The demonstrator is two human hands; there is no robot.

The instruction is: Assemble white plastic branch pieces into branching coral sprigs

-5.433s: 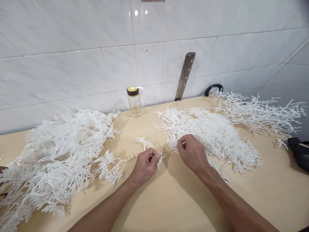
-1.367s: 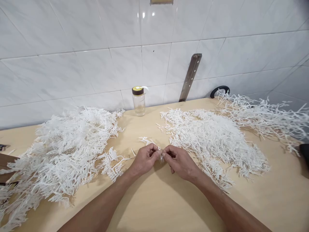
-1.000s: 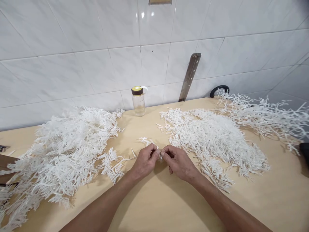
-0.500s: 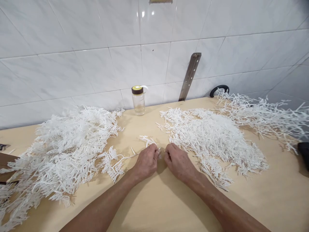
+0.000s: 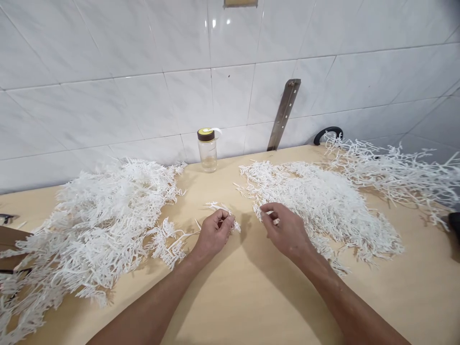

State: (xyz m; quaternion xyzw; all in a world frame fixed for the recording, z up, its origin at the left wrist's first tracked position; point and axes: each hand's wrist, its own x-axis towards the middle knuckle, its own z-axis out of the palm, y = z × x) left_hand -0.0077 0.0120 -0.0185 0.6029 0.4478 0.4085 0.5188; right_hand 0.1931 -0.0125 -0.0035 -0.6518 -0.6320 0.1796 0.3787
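Observation:
My left hand (image 5: 215,234) is closed in a pinch on a white branched plastic stem (image 5: 185,235). Small fine twigs (image 5: 236,226) poke out beyond its fingertips, and the stem's frilly end lies toward the left pile. My right hand (image 5: 285,231) is at the near left edge of the right pile, thumb and forefinger drawn together. A small white sprig (image 5: 257,211) shows at those fingertips; its far end merges with the pile. To the left spreads a big heap of frilly white branches (image 5: 115,215). On the right lies a pile of short white sprigs (image 5: 319,201).
A clear bottle (image 5: 208,155) with a dark and yellow lid stands by the tiled wall. A metal strip (image 5: 283,115) leans there too. Bare white stems (image 5: 398,165) lie far right near a black curved handle (image 5: 328,134). A brown box edge (image 5: 12,244) shows at left.
My hands have parted: the right one has moved right toward the pile of sprigs and its fingers have loosened from a fist. My left hand has shifted slightly left, still pinching the stem.

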